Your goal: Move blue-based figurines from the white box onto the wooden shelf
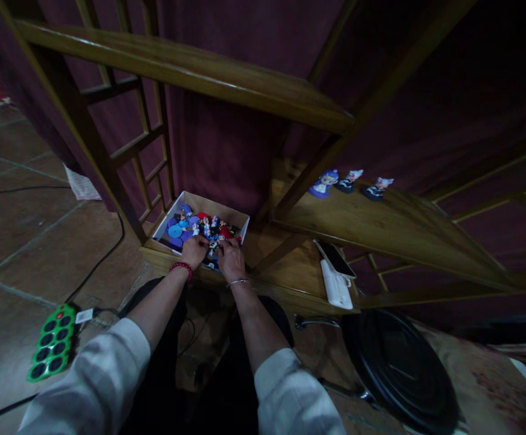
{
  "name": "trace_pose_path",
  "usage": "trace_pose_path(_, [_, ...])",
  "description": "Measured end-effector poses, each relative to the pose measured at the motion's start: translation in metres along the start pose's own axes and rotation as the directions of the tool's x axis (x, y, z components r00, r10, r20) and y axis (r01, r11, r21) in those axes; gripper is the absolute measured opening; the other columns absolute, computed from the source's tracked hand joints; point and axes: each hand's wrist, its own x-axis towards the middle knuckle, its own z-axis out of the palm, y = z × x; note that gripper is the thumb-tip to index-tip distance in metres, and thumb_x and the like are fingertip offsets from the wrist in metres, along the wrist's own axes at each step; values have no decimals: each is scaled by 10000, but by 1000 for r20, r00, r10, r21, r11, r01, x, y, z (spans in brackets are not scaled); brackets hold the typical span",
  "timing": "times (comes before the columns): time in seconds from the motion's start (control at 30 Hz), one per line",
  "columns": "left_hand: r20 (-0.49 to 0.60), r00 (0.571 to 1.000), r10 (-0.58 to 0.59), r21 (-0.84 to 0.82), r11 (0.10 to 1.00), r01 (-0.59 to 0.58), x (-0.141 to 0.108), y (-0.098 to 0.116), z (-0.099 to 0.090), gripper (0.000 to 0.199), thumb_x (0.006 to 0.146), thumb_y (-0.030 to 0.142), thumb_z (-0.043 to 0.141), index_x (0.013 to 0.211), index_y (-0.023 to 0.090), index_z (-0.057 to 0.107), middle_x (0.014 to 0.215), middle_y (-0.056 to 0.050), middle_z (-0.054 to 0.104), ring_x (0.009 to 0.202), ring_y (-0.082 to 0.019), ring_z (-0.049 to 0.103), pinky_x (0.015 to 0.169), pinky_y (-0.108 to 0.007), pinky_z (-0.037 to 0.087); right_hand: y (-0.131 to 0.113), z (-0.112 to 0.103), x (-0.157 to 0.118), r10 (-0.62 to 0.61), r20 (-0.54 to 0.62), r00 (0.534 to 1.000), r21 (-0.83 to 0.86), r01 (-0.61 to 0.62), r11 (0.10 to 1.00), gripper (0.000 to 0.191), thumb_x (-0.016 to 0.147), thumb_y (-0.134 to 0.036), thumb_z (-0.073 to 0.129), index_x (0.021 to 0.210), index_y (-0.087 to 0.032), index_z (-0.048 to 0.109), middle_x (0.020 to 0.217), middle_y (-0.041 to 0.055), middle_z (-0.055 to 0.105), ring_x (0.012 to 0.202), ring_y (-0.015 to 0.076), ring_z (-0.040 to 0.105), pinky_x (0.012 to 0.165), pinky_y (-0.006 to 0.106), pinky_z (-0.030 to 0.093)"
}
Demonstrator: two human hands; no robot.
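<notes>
Many small figurines (207,230), blue, purple, red

Low wooden shelf (285,260): open cardboard box (217,203) at the left end; smartphone (335,258) toward the right end, with a white object (336,289), too dim to identify, at its near side
Raised wooden shelf (380,220): to the right, a purple figurine (323,183) leftmost, then two dark-based figurines (349,180), all upright in a row
Tiled floor (13,241): green power strip (53,343) at near left, black cable (104,257) beside it
</notes>
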Motion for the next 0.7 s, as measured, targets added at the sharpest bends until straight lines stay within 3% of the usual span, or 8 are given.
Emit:
trace_pose_path(0.27, [7, 1000, -15, 39, 999, 15, 0, 3, -1, 259, 696, 154, 475, 883, 133, 653, 844, -55, 666, 778, -152, 591, 740, -232, 431, -3, -6, -1, 31, 24, 999, -49, -30, 998, 232, 818, -242, 438, 1012, -200, 556, 1133, 74, 469, 904, 150, 541, 766, 249, 421])
trace_pose_path(0.7, [-1, 1000, -12, 117, 993, 12, 2, 1, 5, 266, 725, 203, 444, 881, 173, 657, 850, -43, 668, 791, -163, 592, 720, -240, 431, -4, -12, -5, 64, 33, 997, -50, -62, 997, 222, 822, -246, 418, 1008, -167, 510, 1028, 87, 569, 868, 173, 565, 710, 255, 411])
